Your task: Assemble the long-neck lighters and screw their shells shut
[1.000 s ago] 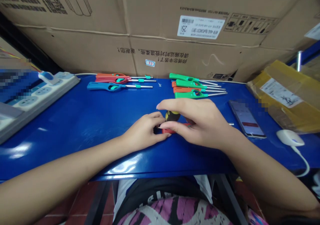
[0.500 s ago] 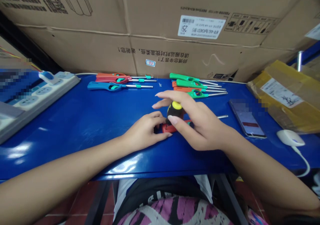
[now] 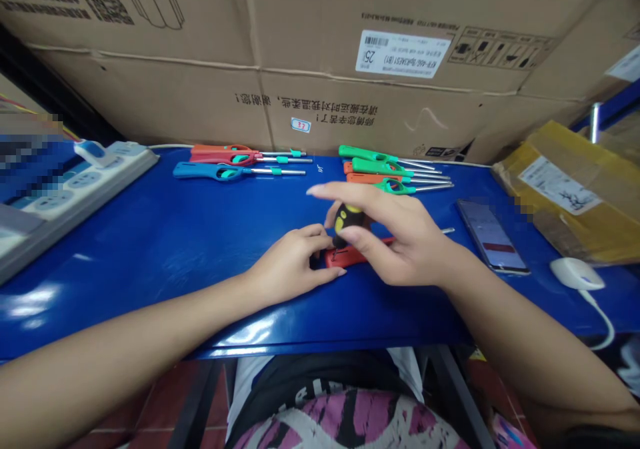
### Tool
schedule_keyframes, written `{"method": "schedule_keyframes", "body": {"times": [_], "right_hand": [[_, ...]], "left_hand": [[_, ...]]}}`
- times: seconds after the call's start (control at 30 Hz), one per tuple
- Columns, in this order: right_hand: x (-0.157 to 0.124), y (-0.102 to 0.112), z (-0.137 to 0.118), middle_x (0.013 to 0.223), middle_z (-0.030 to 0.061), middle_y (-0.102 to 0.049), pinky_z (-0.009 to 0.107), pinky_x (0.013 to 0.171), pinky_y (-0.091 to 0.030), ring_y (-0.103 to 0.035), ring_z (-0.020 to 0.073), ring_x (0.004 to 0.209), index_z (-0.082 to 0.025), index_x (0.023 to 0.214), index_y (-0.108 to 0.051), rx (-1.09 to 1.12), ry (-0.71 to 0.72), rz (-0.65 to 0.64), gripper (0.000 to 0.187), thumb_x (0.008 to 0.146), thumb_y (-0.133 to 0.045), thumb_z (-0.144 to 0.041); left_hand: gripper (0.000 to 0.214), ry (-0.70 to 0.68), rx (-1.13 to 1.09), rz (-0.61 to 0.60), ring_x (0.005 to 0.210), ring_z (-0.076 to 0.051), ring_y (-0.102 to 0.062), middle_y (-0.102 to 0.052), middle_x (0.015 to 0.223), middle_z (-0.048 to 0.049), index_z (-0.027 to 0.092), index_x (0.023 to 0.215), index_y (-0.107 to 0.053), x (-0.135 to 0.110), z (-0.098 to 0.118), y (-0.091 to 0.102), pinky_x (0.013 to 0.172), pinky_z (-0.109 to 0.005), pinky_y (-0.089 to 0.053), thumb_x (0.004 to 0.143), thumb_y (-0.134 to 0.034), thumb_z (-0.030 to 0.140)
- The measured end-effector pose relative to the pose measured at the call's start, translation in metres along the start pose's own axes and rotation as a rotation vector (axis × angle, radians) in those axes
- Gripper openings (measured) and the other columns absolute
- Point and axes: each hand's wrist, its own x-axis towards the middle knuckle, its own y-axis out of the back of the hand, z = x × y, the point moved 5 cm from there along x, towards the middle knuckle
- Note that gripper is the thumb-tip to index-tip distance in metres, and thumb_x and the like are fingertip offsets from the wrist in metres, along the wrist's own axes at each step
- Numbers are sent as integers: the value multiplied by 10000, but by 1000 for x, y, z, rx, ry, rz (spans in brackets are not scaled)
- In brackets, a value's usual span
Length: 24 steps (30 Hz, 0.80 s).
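Observation:
A red long-nosed lighter (image 3: 345, 256) lies flat on the blue table (image 3: 200, 236), its metal tube pointing right from under my right hand. My left hand (image 3: 295, 256) rests on the table with its thumb and fingers closed around the lighter's handle end. In my right hand (image 3: 400, 236) is a stubby black and yellow screwdriver (image 3: 347, 224), gripped by the handle between thumb and fingers. It stands roughly upright over the lighter's handle; its tip is hidden. The right index finger stretches out past the handle.
Behind my hands lie red and blue lighters (image 3: 215, 171) on the left, and green and orange ones (image 3: 380, 166) on the right. A power strip (image 3: 85, 182) runs along the left. On the right are a phone (image 3: 493, 236), a white device (image 3: 577, 274) and a taped box (image 3: 575, 189). Cardboard (image 3: 310, 49) stands behind.
My right hand has turned the screwdriver handle and shifted its fingers on it, and the handle leans differently. My left hand stays on the lighter.

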Motion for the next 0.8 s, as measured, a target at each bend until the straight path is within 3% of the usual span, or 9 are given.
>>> {"method": "schedule_keyframes", "body": {"times": [0.17, 0.23, 0.37, 0.57, 0.63, 0.7, 0.8], "right_hand": [[-2, 2, -2, 1078, 25, -764, 240, 802, -565, -726, 160, 921, -212, 1244, -643, -223, 36, 127, 344, 961, -639, -408], [-2, 2, -2, 1128, 57, -751, 261, 833, -566, -722, 181, 997, -174, 1316, -601, -217, 50, 109, 399, 997, -568, -412], [-1, 3, -5, 1343, 85, -666, 288, 959, -539, -661, 172, 1183, -144, 1460, -463, -61, 20, 9, 441, 1031, -375, -194], [0, 3, -4, 1021, 21, -753, 245, 778, -558, -705, 143, 874, -199, 1141, -662, -152, 16, 169, 200, 964, -647, -289], [0, 3, -3, 927, 10, -743, 265, 769, -555, -695, 151, 822, -200, 1076, -674, -172, 16, 210, 214, 935, -694, -360], [0, 4, -3, 917, 12, -739, 278, 774, -553, -696, 159, 827, -194, 1120, -670, -183, 30, 186, 262, 950, -667, -392], [1, 3, -8, 1179, 71, -718, 292, 838, -553, -684, 179, 1057, -161, 1329, -584, -119, 72, 46, 339, 1037, -451, -272]], "left_hand": [[148, 28, -34, 4, 809, -174, -640, -651, 922, -28, 186, 928, -697, 1, 0, -1, 714, -298, -515, 857, -737, 310], [153, 15, -23, 12, 787, -168, -630, -642, 906, -26, 183, 904, -695, 1, 0, 0, 701, -297, -507, 861, -735, 323], [207, -13, 12, 12, 756, -164, -605, -623, 879, -28, 170, 929, -697, 0, -1, -1, 660, -292, -486, 870, -729, 366], [198, 19, 27, -10, 767, -173, -613, -625, 850, -21, 183, 979, -701, 1, -1, -2, 646, -281, -487, 863, -727, 341], [183, 32, 27, -6, 776, -176, -619, -628, 869, -26, 184, 959, -706, 1, -1, -1, 661, -290, -498, 860, -726, 336], [176, 41, 15, 4, 778, -176, -625, -632, 887, -30, 183, 933, -709, 1, 0, 0, 673, -297, -510, 855, -731, 339], [204, 22, -10, -3, 784, -180, -636, -649, 899, -35, 186, 976, -714, 1, 0, 0, 695, -304, -530, 855, -735, 349]]}}
